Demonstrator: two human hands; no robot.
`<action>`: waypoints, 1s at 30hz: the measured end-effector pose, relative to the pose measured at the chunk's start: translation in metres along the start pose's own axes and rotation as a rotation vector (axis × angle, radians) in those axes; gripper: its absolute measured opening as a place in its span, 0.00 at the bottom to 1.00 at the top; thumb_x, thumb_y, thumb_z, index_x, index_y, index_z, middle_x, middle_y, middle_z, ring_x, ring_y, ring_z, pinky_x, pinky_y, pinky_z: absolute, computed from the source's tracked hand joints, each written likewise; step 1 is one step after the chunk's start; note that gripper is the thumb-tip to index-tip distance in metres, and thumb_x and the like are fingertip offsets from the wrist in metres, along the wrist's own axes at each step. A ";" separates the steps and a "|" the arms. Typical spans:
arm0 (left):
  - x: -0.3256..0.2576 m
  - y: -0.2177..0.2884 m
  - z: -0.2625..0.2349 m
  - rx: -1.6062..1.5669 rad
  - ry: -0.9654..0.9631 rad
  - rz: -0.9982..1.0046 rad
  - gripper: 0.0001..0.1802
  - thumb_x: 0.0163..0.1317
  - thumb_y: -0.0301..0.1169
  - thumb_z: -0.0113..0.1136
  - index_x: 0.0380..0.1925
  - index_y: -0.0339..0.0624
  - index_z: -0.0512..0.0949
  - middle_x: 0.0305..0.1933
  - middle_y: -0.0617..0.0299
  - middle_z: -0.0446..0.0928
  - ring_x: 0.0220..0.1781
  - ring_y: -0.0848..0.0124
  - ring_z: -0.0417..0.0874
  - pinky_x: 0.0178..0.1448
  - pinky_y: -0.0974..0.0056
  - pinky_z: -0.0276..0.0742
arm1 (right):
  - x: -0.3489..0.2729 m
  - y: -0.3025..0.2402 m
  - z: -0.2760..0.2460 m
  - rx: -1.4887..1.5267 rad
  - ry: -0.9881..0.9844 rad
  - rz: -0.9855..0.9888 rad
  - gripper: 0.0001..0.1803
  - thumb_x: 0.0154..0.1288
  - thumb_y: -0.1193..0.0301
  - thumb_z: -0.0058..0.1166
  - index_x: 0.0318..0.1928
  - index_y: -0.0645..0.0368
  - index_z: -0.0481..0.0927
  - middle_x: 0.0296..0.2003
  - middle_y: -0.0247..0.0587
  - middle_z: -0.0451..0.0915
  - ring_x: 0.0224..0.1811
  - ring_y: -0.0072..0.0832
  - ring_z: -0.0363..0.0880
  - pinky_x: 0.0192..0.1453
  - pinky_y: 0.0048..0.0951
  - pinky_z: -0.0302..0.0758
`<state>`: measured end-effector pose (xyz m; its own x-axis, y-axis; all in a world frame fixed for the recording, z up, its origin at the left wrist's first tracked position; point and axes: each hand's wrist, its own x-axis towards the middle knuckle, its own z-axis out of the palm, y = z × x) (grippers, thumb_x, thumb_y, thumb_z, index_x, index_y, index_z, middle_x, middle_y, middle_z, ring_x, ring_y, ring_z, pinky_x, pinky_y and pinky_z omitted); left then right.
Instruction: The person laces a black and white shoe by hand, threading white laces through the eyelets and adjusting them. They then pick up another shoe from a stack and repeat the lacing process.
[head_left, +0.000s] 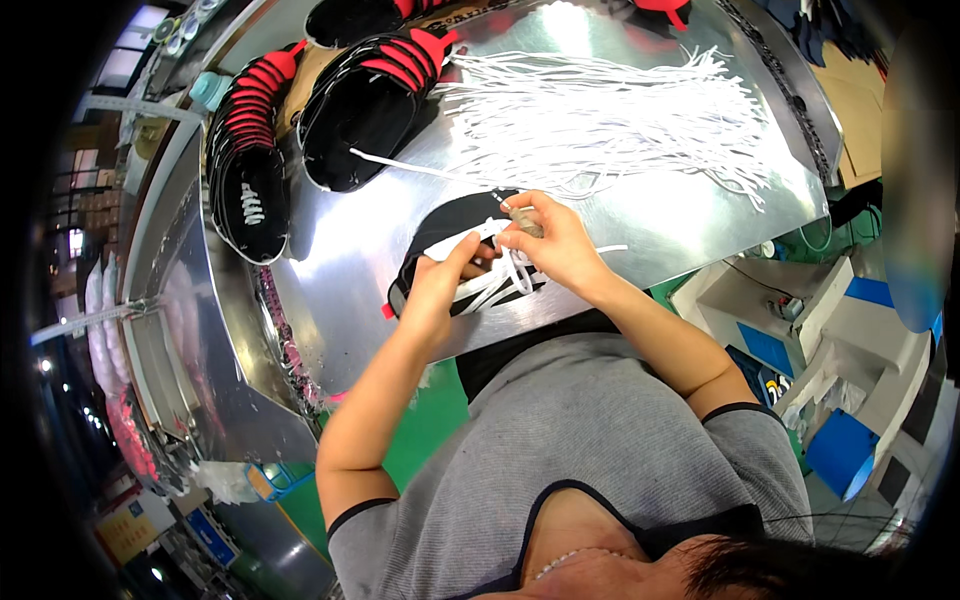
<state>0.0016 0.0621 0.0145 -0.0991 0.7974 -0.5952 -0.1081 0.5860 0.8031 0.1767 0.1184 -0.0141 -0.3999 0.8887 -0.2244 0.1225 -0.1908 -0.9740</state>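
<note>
Left hand (446, 282) grips a black fabric shoe upper (442, 222) on the shiny metal tabletop (340, 300), near its front edge. Right hand (560, 245) pinches a short tan-handled tool (526, 223). Loose white flat laces (610, 125) lie beyond.

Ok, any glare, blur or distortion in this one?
Head view: strong glare on the metal table, white laces partly washed out; same head view: table edges bend, corners go black; also head view: a large rounded shape at the right rim is blurred, while the left hand and right hand look fairly clear.
</note>
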 end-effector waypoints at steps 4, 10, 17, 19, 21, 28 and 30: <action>-0.014 -0.015 0.017 0.070 0.178 0.279 0.11 0.67 0.32 0.62 0.36 0.33 0.83 0.30 0.64 0.82 0.29 0.80 0.78 0.31 0.72 0.72 | -0.009 -0.015 0.000 -0.133 -0.053 -0.007 0.22 0.60 0.70 0.64 0.53 0.60 0.73 0.35 0.45 0.84 0.36 0.34 0.83 0.43 0.33 0.77; -0.021 -0.014 0.029 0.079 0.257 0.396 0.06 0.65 0.25 0.63 0.37 0.32 0.83 0.31 0.66 0.83 0.31 0.80 0.80 0.33 0.72 0.74 | -0.019 -0.019 -0.007 -0.225 -0.107 -0.147 0.19 0.65 0.68 0.60 0.51 0.61 0.70 0.33 0.48 0.83 0.35 0.40 0.82 0.42 0.37 0.76; -0.018 -0.022 0.024 0.167 0.275 0.455 0.08 0.64 0.27 0.65 0.39 0.33 0.84 0.30 0.64 0.83 0.27 0.81 0.78 0.27 0.74 0.70 | -0.028 -0.022 -0.025 -0.382 -0.139 -0.244 0.10 0.68 0.69 0.57 0.42 0.63 0.76 0.32 0.45 0.83 0.33 0.37 0.83 0.37 0.33 0.76; -0.018 -0.024 0.024 0.154 0.266 0.468 0.08 0.65 0.27 0.64 0.39 0.33 0.84 0.31 0.64 0.83 0.27 0.81 0.78 0.27 0.74 0.70 | -0.026 -0.022 -0.026 -0.456 -0.141 -0.268 0.09 0.67 0.69 0.57 0.41 0.62 0.77 0.31 0.46 0.83 0.32 0.39 0.83 0.36 0.34 0.76; -0.019 -0.021 0.026 0.165 0.244 0.474 0.08 0.65 0.27 0.64 0.39 0.32 0.83 0.32 0.63 0.83 0.28 0.81 0.79 0.28 0.75 0.70 | -0.022 -0.022 -0.028 -0.493 -0.154 -0.279 0.08 0.67 0.69 0.57 0.41 0.61 0.78 0.31 0.46 0.84 0.31 0.41 0.82 0.35 0.35 0.76; -0.018 -0.037 0.025 0.479 0.235 0.796 0.07 0.66 0.23 0.60 0.39 0.28 0.81 0.32 0.59 0.83 0.28 0.77 0.80 0.32 0.70 0.75 | -0.014 -0.014 0.004 -0.785 -0.150 -0.457 0.09 0.59 0.71 0.57 0.35 0.63 0.74 0.25 0.49 0.81 0.31 0.46 0.84 0.35 0.44 0.78; -0.020 -0.030 0.025 0.470 0.209 0.728 0.07 0.66 0.23 0.59 0.39 0.27 0.81 0.31 0.59 0.83 0.28 0.76 0.80 0.32 0.68 0.76 | -0.008 -0.009 0.008 -0.798 -0.170 -0.456 0.09 0.58 0.71 0.57 0.35 0.64 0.74 0.26 0.50 0.82 0.31 0.48 0.83 0.35 0.44 0.78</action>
<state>0.0316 0.0321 0.0036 -0.1679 0.9796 0.1108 0.4644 -0.0206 0.8854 0.1712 0.1095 -0.0034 -0.6829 0.7221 0.1105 0.4835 0.5602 -0.6726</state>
